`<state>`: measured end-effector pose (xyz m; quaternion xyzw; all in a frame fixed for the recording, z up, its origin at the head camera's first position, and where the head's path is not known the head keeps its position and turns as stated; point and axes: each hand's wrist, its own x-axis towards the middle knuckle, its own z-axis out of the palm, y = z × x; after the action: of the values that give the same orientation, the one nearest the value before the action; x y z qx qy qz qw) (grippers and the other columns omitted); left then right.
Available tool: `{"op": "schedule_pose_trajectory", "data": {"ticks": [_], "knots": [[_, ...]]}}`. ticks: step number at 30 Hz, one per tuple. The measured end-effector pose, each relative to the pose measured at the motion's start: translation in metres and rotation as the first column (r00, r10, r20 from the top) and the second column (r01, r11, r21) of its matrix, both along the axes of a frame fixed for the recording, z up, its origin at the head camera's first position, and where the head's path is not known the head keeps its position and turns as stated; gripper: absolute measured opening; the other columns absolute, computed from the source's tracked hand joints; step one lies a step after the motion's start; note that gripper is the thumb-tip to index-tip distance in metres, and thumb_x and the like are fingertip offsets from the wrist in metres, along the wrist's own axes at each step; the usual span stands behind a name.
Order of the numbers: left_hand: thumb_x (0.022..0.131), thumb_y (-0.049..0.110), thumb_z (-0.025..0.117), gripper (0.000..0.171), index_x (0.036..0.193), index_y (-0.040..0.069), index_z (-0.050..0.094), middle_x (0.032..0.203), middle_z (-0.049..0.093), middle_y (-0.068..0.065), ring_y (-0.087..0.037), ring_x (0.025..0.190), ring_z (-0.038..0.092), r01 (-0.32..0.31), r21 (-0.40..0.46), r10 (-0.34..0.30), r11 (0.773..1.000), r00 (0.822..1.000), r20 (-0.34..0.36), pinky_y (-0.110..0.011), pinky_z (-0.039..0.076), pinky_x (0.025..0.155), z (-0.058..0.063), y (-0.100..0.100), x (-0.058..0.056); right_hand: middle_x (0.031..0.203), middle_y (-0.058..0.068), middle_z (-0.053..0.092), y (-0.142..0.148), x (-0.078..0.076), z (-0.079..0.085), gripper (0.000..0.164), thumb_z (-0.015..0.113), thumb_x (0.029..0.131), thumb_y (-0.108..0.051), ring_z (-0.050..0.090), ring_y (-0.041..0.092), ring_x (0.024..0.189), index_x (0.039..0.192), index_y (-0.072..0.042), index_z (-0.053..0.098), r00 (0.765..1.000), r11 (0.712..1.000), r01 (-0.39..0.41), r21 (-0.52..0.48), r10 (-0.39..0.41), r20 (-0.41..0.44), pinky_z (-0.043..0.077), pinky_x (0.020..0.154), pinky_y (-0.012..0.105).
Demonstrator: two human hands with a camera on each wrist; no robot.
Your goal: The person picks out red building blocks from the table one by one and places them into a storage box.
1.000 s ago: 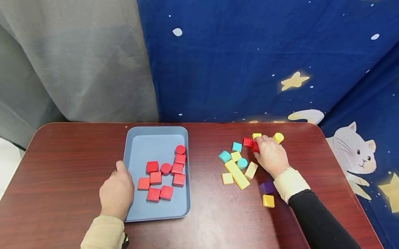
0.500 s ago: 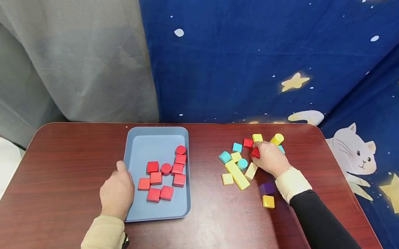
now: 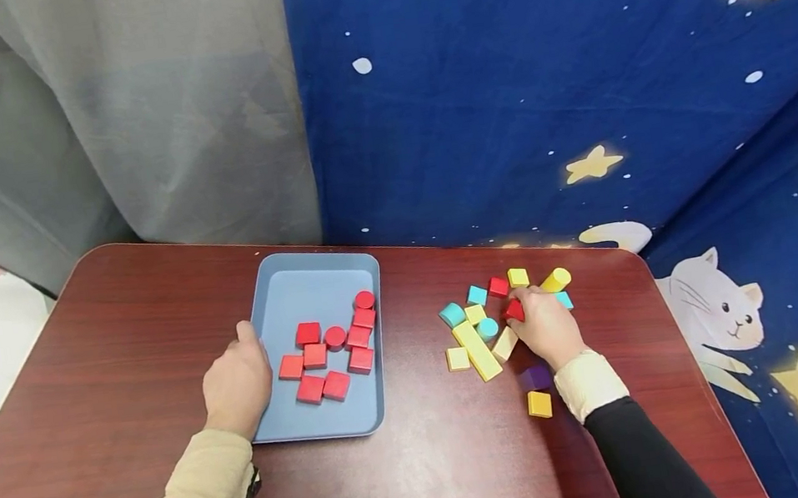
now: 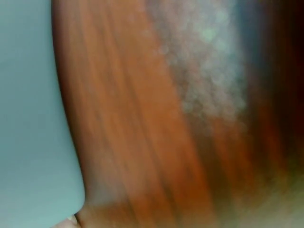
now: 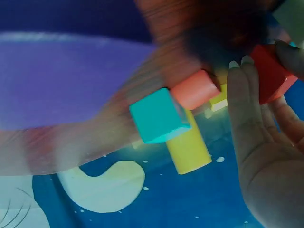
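My left hand (image 3: 238, 388) grips the left rim of a blue-grey tray (image 3: 323, 423), its thumb lying along the edge. Several red blocks (image 3: 315, 356), cubes and cylinders, lie in the tray. Over at the right, my right hand (image 3: 549, 325) pinches a red block (image 5: 271, 76) between thumb and fingers, among loose blocks. Close by are another red block (image 3: 498, 286), a yellow block (image 3: 518, 277), a yellow cylinder (image 3: 556, 279) and a turquoise cube (image 5: 159, 116). A reddish cylinder (image 5: 195, 90) shows beside that cube in the right wrist view.
Left of the right hand lie turquoise blocks (image 3: 452, 314), a long yellow block (image 3: 477, 350) and smaller pale yellow ones (image 3: 458, 359). A purple block (image 3: 534, 377) and an orange-yellow cube (image 3: 540, 404) sit nearer me. Curtains (image 3: 426, 111) hang behind the brown table (image 3: 437, 479).
My right hand has drawn back slightly toward me with the red block, uncovering the yellow block and a turquoise one behind it. The left hand stays on the tray.
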<state>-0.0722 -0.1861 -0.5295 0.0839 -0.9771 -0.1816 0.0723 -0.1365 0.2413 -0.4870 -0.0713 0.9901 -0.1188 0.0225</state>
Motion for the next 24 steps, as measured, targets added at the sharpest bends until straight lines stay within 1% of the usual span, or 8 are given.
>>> {"op": "schedule_pose_trajectory", "data": {"ticks": [4,11,14,17,21,24], "knots": [[0.096,0.015,0.044,0.018,0.097,-0.002,0.037,0.062,0.05,-0.019,-0.044,0.054,0.058,0.002,0.001,-0.002,1.0,1.0,0.015,-0.05,0.041,0.044,0.0,0.0,-0.001,0.1,0.014,0.063,-0.006,0.004,0.008,0.046,0.078,0.076,-0.015,0.065,0.028,0.081,0.118,-0.003,0.062,0.998,1.0,0.003,0.015,-0.002,-0.057,0.051,0.071,0.042],[0.096,0.014,0.044,0.018,0.098,-0.003,0.037,0.062,0.05,-0.02,-0.044,0.054,0.058,0.002,0.002,-0.002,1.0,1.0,0.02,-0.05,0.041,0.044,0.0,-0.001,-0.001,0.094,0.011,0.061,-0.026,0.013,0.026,0.041,0.077,0.076,-0.014,0.062,0.025,0.071,0.112,-0.003,0.062,0.991,0.999,-0.026,0.042,0.031,-0.128,0.05,0.064,0.039],[0.096,0.014,0.044,0.018,0.098,-0.003,0.037,0.062,0.05,-0.019,-0.044,0.054,0.058,0.005,0.001,-0.005,1.0,1.0,0.016,-0.05,0.041,0.044,0.0,-0.001,-0.001,0.092,0.01,0.06,-0.036,0.018,0.033,0.04,0.078,0.075,-0.014,0.061,0.025,0.069,0.111,-0.005,0.062,0.985,0.997,-0.059,0.044,0.066,-0.158,0.051,0.063,0.039],[0.096,0.015,0.044,0.018,0.098,-0.002,0.037,0.062,0.05,-0.019,-0.044,0.054,0.058,0.006,0.001,-0.006,1.0,1.0,0.017,-0.05,0.041,0.044,0.0,-0.001,-0.001,0.091,0.007,0.06,-0.046,0.022,0.039,0.042,0.08,0.073,-0.014,0.062,0.024,0.072,0.11,-0.006,0.062,0.976,0.994,-0.105,0.033,0.109,-0.188,0.052,0.066,0.038],[0.096,0.015,0.043,0.018,0.098,-0.002,0.037,0.062,0.05,-0.019,-0.044,0.054,0.058,0.005,0.001,-0.005,1.0,1.0,0.022,-0.05,0.041,0.044,-0.001,-0.001,-0.002,0.091,0.005,0.059,-0.06,0.029,0.046,0.043,0.082,0.071,-0.014,0.062,0.02,0.074,0.109,-0.008,0.062,0.963,0.986,-0.165,0.013,0.164,-0.215,0.052,0.068,0.035],[0.097,0.015,0.043,0.018,0.098,-0.002,0.037,0.062,0.05,-0.019,-0.044,0.054,0.058,0.005,0.004,-0.005,1.0,1.0,0.022,-0.05,0.04,0.044,-0.001,-0.002,-0.002,0.091,0.003,0.059,-0.071,0.034,0.05,0.042,0.082,0.072,-0.013,0.062,0.018,0.073,0.109,-0.01,0.062,0.954,0.98,-0.2,0.003,0.196,-0.229,0.051,0.067,0.033]]}}
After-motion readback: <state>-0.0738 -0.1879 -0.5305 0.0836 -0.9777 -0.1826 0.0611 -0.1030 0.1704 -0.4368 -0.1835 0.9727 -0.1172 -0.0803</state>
